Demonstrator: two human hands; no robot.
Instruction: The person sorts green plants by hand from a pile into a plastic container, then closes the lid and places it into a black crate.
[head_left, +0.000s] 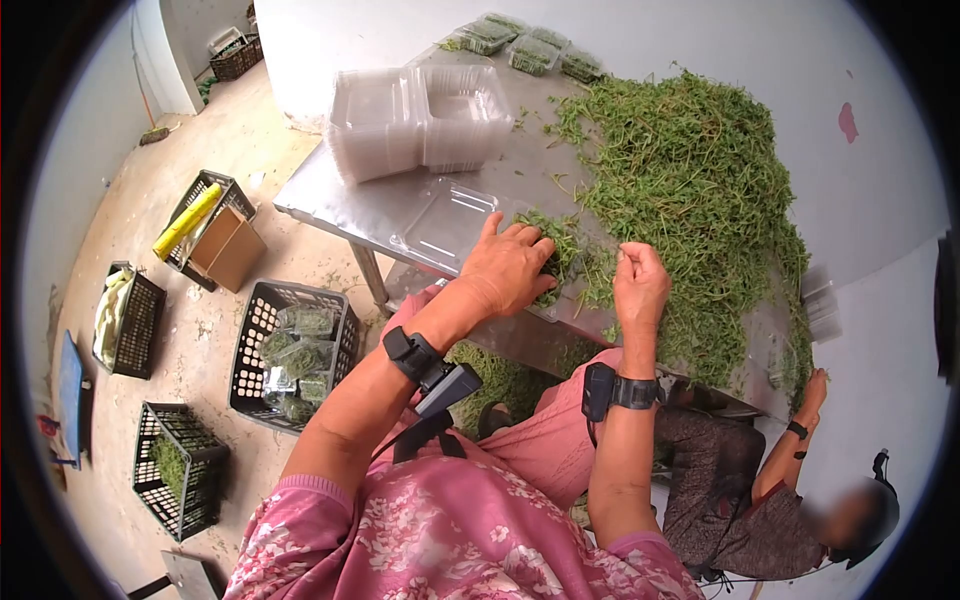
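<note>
A clear plastic clamshell box lies opened out at the table's front edge, with leafy green sprigs heaped over its right part. My left hand rests on these sprigs, thumb stretched away from the fingers. To the right, my right hand is closed, fingertips pinched together beside loose strands; whatever is between them is too small to make out. Behind and right of it spreads a big pile of greens. Tall nested stacks of clear boxes stand at the back left of the table.
Several filled boxes sit at the far end of the metal table. Black crates stand on the floor at left, one holding filled boxes. A co-worker sits at right, a hand at the pile's edge.
</note>
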